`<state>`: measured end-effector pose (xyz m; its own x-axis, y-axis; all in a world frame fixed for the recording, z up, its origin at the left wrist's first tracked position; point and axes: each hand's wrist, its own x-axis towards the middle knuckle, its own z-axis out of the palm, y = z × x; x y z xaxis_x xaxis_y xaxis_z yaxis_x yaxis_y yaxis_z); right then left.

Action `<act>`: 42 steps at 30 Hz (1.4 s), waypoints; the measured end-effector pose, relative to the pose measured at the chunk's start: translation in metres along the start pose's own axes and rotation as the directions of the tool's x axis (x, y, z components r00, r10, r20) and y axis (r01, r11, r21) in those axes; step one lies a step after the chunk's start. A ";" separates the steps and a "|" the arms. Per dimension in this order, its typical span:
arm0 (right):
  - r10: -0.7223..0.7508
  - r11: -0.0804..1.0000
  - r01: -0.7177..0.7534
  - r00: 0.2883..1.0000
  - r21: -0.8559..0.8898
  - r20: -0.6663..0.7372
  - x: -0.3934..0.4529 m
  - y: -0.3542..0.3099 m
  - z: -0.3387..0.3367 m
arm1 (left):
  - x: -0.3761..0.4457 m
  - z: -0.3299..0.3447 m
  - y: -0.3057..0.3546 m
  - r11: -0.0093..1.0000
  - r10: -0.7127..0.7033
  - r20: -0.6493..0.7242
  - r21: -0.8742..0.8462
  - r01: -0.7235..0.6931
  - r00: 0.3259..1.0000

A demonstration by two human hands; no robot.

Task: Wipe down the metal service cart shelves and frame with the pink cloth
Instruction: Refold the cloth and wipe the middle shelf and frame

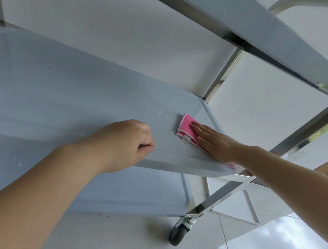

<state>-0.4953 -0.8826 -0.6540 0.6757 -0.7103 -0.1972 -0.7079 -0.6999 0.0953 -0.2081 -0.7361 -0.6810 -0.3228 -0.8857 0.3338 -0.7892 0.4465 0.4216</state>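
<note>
Right hand (214,143) lay flat, fingers (199,127) straight, pressing folded pink cloth (187,129) under them onto grey metal middle shelf (82,98), left hand (126,143) curled over shelf's front edge, water droplets (161,114) just beyond fingertips

A: How many shelves are showing on the cart?
B: Three are showing: the top shelf (265,28), the middle shelf (73,97) and the bottom shelf (124,192).
A: Cloths and hands?
B: One pink cloth (187,129) is lying there, and two hands are showing, the left hand (126,143) and the right hand (214,142).
A: Wheels?
B: One caster (178,234) is showing
</note>
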 end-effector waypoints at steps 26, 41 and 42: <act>0.330 0.907 -0.298 0.942 0.296 -0.064 0.125 0.081 -0.004 | -0.004 0.003 -0.017 0.996 0.070 -0.005 -0.054 -0.070 0.998; 0.416 0.788 -0.333 0.908 0.518 -0.049 0.169 0.090 -0.012 | -0.003 0.002 -0.014 0.998 0.053 0.008 0.012 -0.054 0.999; 0.410 0.785 -0.324 0.911 0.527 -0.051 0.166 0.086 -0.012 | -0.004 0.002 -0.014 0.998 0.056 0.010 0.021 -0.056 0.998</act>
<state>-0.4415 -1.0617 -0.6666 0.3356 -0.9377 -0.0905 -0.8835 -0.2799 -0.3756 -0.1971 -0.7394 -0.6898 -0.3714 -0.8607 0.3482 -0.7806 0.4926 0.3849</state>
